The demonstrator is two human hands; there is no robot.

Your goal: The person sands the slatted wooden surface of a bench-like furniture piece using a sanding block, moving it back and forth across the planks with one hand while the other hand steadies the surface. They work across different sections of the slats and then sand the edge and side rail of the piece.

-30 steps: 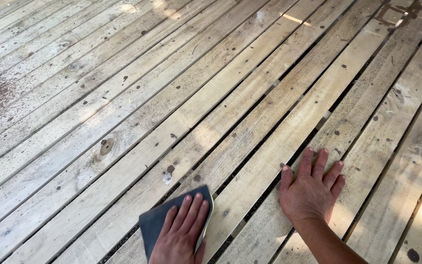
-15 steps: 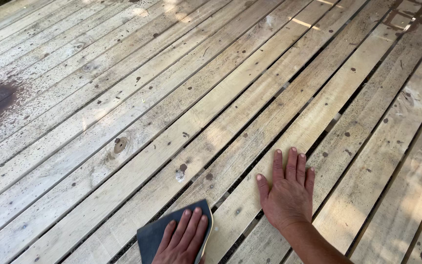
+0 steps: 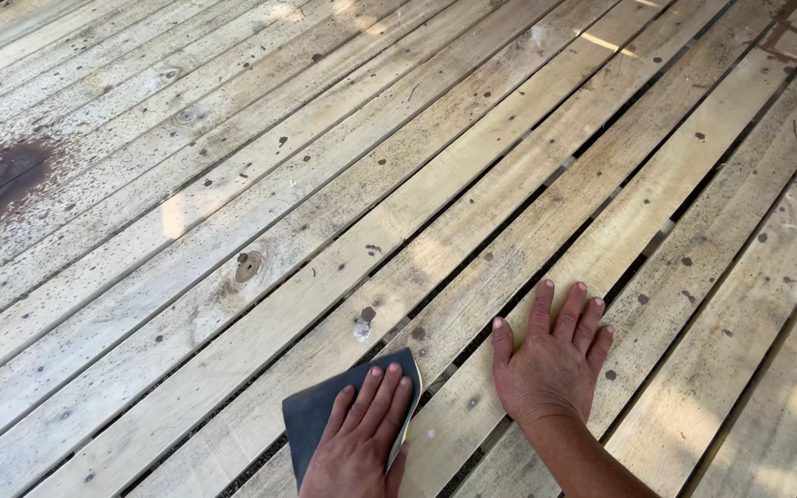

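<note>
Left hand (image 3: 359, 443) lies flat, fingers together, pressing a dark grey sanding sheet (image 3: 320, 415) onto the pale slatted wooden surface (image 3: 232, 212). The sheet sits at about 6 o'clock in the head view, at the bottom edge, straddling a plank and the gap beside it. Right hand (image 3: 551, 364) lies at roughly 5 o'clock, palm down on the neighbouring planks, fingers slightly spread, holding nothing; it seems to serve as a brace.

Risks, as judged:
- The sheet is pinned by flat fingers only, not gripped. A hard stroke could let it slide out or fold under the palm.
- The sheet's edge overhangs an open gap (image 3: 472, 327) between planks; it could catch on a plank edge and tear.
- Bare skin on rough, weathered wood: splinters likely at fingertips of either hand.
- Knot (image 3: 248, 266) at 9 o'clock from the sheet and small dark specks toward 12 o'clock could snag the abrasive.
- Dark stain (image 3: 2, 175) at far 10 o'clock, well apart, not reached.
</note>
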